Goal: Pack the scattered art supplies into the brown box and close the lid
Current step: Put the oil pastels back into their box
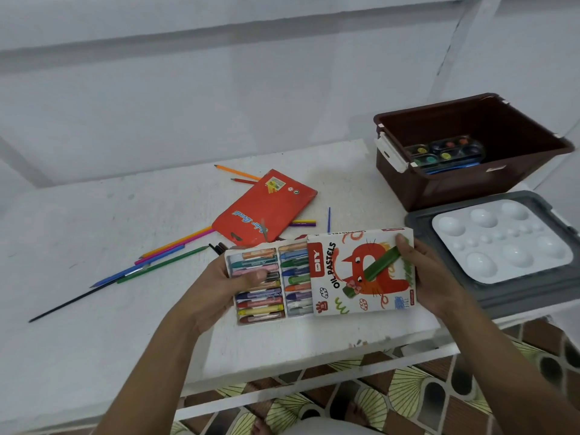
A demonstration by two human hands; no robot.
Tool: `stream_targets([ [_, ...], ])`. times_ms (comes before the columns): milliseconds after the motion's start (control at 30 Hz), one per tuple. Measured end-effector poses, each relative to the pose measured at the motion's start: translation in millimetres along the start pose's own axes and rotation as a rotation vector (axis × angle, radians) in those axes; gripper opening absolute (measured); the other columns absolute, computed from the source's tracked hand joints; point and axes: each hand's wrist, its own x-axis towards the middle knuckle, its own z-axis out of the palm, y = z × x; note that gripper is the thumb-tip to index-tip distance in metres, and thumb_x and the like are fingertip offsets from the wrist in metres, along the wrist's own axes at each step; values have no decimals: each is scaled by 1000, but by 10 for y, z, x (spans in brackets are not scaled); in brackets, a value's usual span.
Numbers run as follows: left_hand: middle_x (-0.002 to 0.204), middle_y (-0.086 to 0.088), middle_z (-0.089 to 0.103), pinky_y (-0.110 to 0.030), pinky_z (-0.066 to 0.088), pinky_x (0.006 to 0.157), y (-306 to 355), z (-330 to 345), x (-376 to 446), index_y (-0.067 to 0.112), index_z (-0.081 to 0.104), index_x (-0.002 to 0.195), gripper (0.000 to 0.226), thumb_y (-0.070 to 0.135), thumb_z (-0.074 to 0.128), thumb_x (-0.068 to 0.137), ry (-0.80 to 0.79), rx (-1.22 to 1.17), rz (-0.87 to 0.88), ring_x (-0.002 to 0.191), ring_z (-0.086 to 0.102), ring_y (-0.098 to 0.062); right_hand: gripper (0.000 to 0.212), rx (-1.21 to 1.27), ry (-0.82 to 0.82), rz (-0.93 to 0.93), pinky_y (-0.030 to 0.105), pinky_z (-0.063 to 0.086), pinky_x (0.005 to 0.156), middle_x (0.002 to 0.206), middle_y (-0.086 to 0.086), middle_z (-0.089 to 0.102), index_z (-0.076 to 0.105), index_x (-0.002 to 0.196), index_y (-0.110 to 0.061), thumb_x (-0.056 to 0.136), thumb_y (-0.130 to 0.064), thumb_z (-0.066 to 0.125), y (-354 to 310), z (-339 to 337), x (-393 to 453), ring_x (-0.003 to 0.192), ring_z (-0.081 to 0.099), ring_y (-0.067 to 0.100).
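The left hand [230,277] grips the pastel tray [259,284], the right hand [430,277] the sleeve [361,271], their long axis pointing right toward the brown box [464,183].

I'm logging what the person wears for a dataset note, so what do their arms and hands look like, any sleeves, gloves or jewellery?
Both forearms are bare as far as the frame shows: no sleeves reach into view. The left hand and right hand wear no gloves, and no rings, watch or bracelets are visible. Fingernails look short and unpainted, though the picture is too soft to be sure.
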Motion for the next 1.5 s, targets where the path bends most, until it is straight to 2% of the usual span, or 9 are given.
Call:
stream_targets([
  [233,111,-13,70,-39,58,79,88,-82,-8,15,69,111,72,44,91,49,-72,70,-13,101,67,-31,81,-36,28,-10,47,57,69,103,13,71,68,102,-22,37,-69,82,-10,56,21,89,69,35],
  [600,106,-12,72,-38,59,74,153,-101,13,12,69,109,64,34,90,52,-15,55,-71,96,69,-30,93,25,-30,22,46,57,70,106,16,69,62,115,-10,41,-61,86,-53,30,73,91,68,36],
  [767,104,-8,72,-38,58,75,112,-17,13,14,61,112,46,18,79,70,132,140,-116,87,71,-24,52,-93,-9,31,39,58,64,94,15,72,61,104,-8,78,-52,58,-124,117,49,82,69,34],
  [867,109,8,61,-32,58,71,24,38,64,29,42,123,64,25,81,73,275,420,-21,89,68,-15,41,-169,31,45,37,57,61,87,14,71,60,94,-9,82,-48,51,-134,170,48,75,70,31],
  [933,124,4,47,-40,55,86,-71,51,130,32,37,131,70,38,79,74,293,720,119,107,58,-16,39,-200,48,43,37,57,62,85,13,70,59,93,-10,86,-47,49,-132,192,53,75,70,31],
  [1067,151,0,20,-52,19,116,-180,104,219,30,23,145,107,85,51,58,157,1156,160,141,19,-24,38,-232,80,74,41,57,71,88,14,70,60,93,-12,91,-47,47,-142,190,66,79,69,35],
  [1167,158,1,0,-52,-8,114,-190,144,231,28,0,150,133,97,44,45,42,1324,200,146,-10,-21,37,-247,102,91,38,57,68,84,12,70,59,90,-12,93,-46,46,-152,193,66,75,69,33],
  [1300,158,2,1,-53,-6,117,-163,245,261,31,-10,149,138,89,60,46,-162,1426,298,147,-7,-20,34,-291,123,102,35,56,63,78,8,69,59,86,-15,94,-45,47,-172,222,71,69,69,28],
  [1500,148,7,20,-47,8,118,-72,266,267,33,-1,147,125,63,76,53,-132,1272,408,138,17,-14,30,-398,166,124,35,56,63,81,8,72,58,90,-19,93,-48,50,-177,197,99,71,71,28],
])
